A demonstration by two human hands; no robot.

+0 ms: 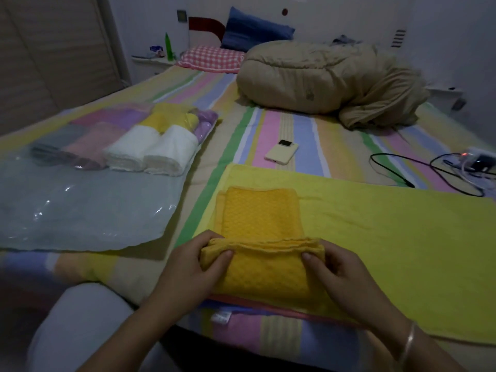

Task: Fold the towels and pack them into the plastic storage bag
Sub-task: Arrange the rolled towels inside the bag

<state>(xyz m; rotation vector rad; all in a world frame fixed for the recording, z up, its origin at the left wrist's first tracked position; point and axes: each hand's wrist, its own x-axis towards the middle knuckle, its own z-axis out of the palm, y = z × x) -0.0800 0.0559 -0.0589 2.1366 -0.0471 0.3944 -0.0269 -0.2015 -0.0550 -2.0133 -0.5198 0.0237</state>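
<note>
Left hand point(193, 267), right hand point(341, 267) pinch golden towel point(257, 216); bag point(80, 210) holds rolled towels point(150, 151).

Dim room. Striped bed point(295, 130) in the middle; wardrobe point(53, 49) left of bed; nightstand point(150, 63) and white wall point(349, 14) beyond bed's head.

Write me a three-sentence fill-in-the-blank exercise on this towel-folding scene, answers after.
The left hand and right hand grip a golden towel lying on a larger towel that is pale ____.
In the plastic storage bag, the two rolled towels nearest the phone are ____.
The pillow propped against the headboard is ____.
Answers: yellow; white; blue.
</note>
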